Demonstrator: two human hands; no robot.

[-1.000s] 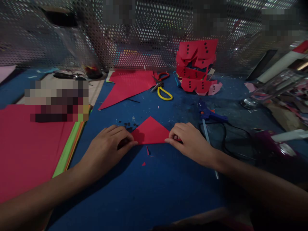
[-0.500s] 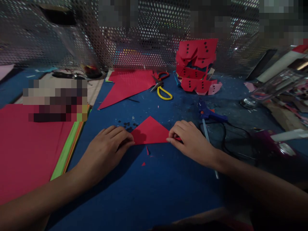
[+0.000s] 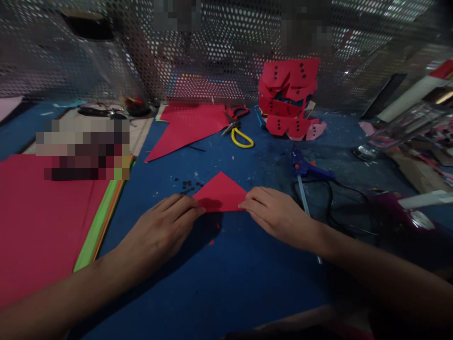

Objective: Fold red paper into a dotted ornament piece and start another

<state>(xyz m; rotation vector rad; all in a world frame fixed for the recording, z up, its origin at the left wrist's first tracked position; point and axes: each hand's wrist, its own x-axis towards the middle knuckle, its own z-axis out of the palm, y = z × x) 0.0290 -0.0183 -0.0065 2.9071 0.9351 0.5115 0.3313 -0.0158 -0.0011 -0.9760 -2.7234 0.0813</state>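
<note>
A red paper triangle (image 3: 222,191) lies on the blue table, its point away from me and its long straight edge towards me. My left hand (image 3: 170,219) grips its left corner, thumb along the near edge. At the right corner, my right hand (image 3: 274,208) has its fingers closed on the paper. Both outer corners are hidden under the fingers. Several small black paper squares (image 3: 189,184) are scattered just beyond my left hand. Red paper scraps (image 3: 211,242) lie on the table in front of the triangle, partly in shadow.
Yellow-and-red-handled scissors (image 3: 238,130) lie beside a cut red sheet (image 3: 191,125). Folded red paper pieces with black dots (image 3: 290,99) stand at the back. A blue glue gun (image 3: 311,169) with its cord is to the right. Stacked coloured paper (image 3: 46,226) lies left.
My left hand has slid slightly right along the near edge, thumb further onto the triangle. My right hand has shifted slightly left, its fingers now straighter over the corner. The triangle stays nearly in place.
</note>
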